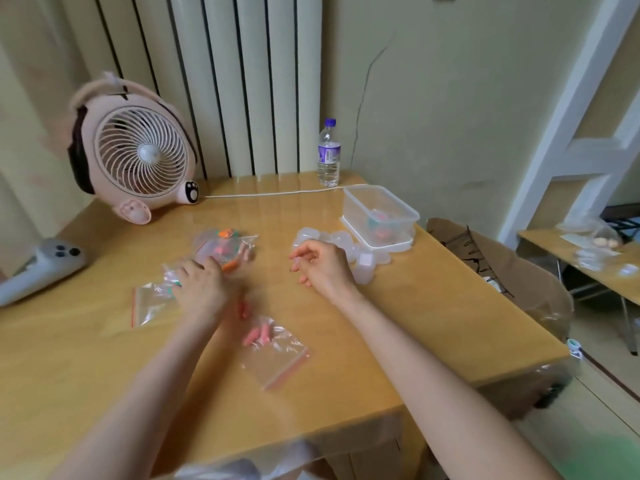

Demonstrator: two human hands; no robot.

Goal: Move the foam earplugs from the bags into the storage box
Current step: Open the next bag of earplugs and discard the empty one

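left hand (202,284) on bag (225,249), grip blurred, can't tell; right hand (320,266) loosely curled, empty.

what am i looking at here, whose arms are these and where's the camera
This is one wide picture from a camera worn on a person's head, looking down at their own bare arms over a wooden table. The left hand reaches into a blurred pile of bags holding coloured earplugs. The right hand hovers, fingers loosely curled; it seems to hold nothing. Another bag with pink earplugs lies near. The clear box at the back right already has a few earplugs inside. A fan and a bottle stand behind.
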